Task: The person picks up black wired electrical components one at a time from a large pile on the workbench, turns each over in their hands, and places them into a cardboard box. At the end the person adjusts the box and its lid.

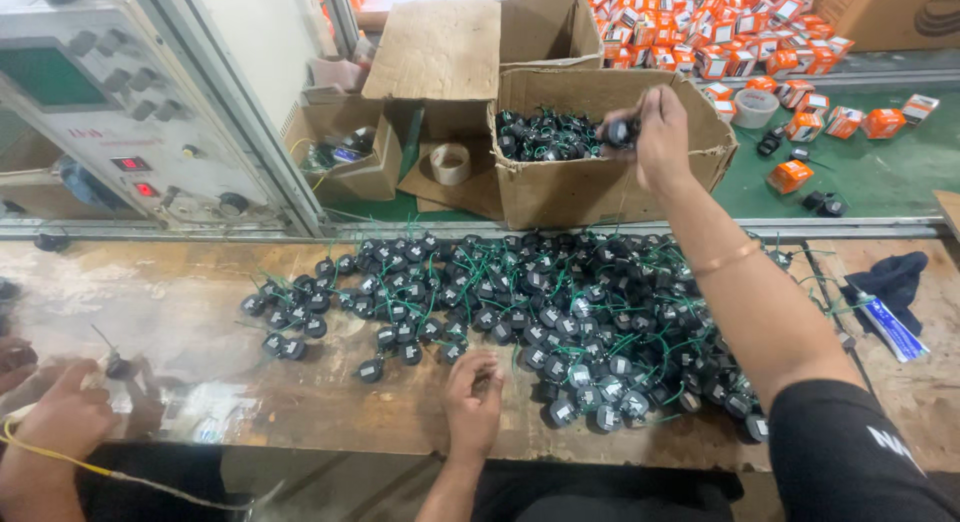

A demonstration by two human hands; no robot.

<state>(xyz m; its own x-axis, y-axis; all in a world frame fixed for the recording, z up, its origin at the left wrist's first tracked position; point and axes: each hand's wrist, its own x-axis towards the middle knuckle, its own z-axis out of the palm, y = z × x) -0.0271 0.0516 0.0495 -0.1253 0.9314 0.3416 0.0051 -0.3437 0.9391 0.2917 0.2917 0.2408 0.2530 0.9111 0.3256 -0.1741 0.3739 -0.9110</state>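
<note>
The right hand point(660, 132) pinches a small black round wired part point(620, 133) over the open cardboard box point(600, 187), while the left hand point(473, 397), fingers curled together, rests at the wooden surface's point(180, 312) near edge.

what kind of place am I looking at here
Most likely a small factory assembly or packing bench. A heap of identical black round parts with green wires covers the wooden worktable, the right hand holds one over a cardboard box of them, and a test instrument panel stands at the left.

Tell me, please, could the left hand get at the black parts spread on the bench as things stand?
Probably yes: the left hand rests on the bench at the edge of the black parts, with nothing between.
</note>
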